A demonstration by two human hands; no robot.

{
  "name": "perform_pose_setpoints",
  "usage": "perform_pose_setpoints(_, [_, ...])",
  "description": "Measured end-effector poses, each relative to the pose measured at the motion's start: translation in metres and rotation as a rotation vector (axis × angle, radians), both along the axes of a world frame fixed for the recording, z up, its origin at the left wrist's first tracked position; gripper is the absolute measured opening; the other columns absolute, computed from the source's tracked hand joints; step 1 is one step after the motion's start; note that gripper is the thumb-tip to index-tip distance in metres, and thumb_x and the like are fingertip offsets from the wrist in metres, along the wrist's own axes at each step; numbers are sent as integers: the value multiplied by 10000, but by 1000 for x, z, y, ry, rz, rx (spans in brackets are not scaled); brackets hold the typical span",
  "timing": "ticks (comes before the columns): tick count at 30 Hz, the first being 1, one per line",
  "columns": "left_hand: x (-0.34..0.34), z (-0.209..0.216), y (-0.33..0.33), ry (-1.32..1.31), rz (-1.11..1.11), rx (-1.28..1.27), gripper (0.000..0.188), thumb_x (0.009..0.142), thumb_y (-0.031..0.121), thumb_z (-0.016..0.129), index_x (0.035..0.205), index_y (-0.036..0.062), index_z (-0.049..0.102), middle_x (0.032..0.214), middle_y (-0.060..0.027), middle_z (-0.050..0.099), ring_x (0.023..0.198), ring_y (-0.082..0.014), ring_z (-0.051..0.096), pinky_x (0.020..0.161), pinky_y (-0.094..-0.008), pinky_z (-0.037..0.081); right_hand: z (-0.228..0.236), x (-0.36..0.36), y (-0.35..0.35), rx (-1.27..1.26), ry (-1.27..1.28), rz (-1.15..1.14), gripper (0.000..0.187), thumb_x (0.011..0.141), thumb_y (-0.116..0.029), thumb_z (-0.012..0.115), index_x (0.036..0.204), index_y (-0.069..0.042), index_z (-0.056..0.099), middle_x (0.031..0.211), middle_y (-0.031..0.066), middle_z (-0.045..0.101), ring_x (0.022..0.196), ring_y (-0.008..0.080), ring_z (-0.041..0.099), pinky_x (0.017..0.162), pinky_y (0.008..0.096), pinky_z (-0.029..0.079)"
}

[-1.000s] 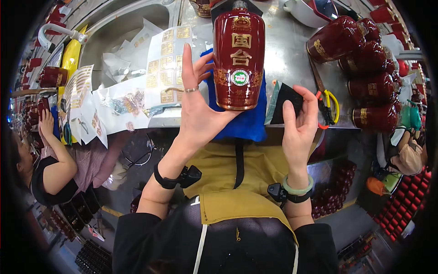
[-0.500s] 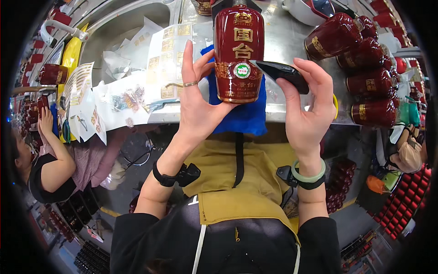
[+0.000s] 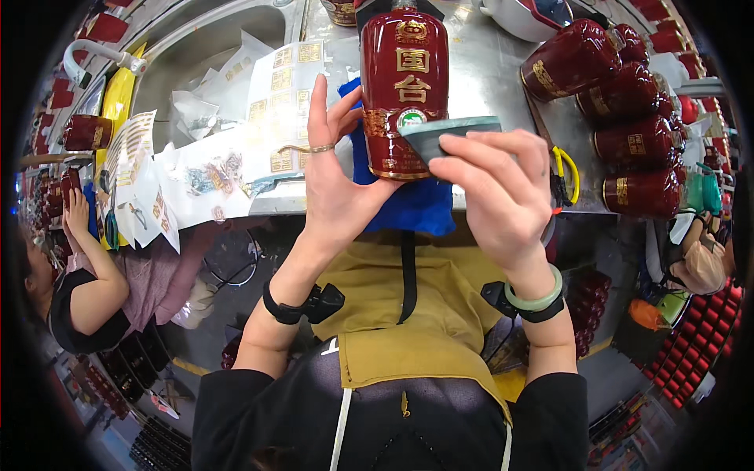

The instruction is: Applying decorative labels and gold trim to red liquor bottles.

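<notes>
A dark red bottle (image 3: 406,71) with gold raised lettering and a round green-and-white sticker (image 3: 411,118) lies face up, its neck pointing away from me. Under its lower end is a blue cloth (image 3: 416,213). My left hand (image 3: 338,165) holds the bottle from its lower left, thumb along the base and fingers at its side, the index finger raised. Pinched in my right hand (image 3: 506,177) is a dark flat scraper (image 3: 440,140), its edge lying across the lower front of the bottle, partly over the sticker.
Gold sticker sheets (image 3: 279,102) lie on the metal table at left, beside a sink (image 3: 184,55). Several red bottles (image 3: 640,192) lie stacked at right, near yellow-handled scissors (image 3: 567,177). A white bowl-like container (image 3: 514,20) stands behind. Another person (image 3: 90,271) works at far left.
My right hand has moved left and turned, bringing the scraper from beside the bottle across its lower front. My left hand stays at the bottle.
</notes>
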State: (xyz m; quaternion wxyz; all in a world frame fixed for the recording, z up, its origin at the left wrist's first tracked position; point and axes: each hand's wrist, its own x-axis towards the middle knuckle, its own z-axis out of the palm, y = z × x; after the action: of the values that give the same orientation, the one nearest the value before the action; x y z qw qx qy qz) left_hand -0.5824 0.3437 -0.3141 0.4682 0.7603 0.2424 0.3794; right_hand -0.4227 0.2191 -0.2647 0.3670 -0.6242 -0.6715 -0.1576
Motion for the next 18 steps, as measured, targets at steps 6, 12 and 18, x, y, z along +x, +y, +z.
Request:
perform_pose_setpoints(6, [-4,-4,6,36,-17,6,1196,693,61,881,1590,21,91,1391,-251,549,1257,-328,584,1073,-417,451,7,-10,-17,-93,73,125,255,669,-137,713,920,-108,750,987,13,725,876,190,644,806,358,473])
perform_pose_setpoints(12, [-10,-5,10,92,-100,2,1209,742,118,878,1594,12,26,1387,-241,561,1258,-311,586,1108,-426,399,9,10,-8,145,393,-119,373,659,148,671,976,-43,716,955,84,729,848,263,635,779,365,507])
perform_pose_setpoints(18, [-10,0,13,113,-206,-184,1320,695,115,908,1599,39,-51,1444,-231,505,1338,-315,510,1145,-433,359,-13,-5,-7,14,272,-70,308,666,90,689,914,-90,719,962,40,721,884,237,630,833,357,476])
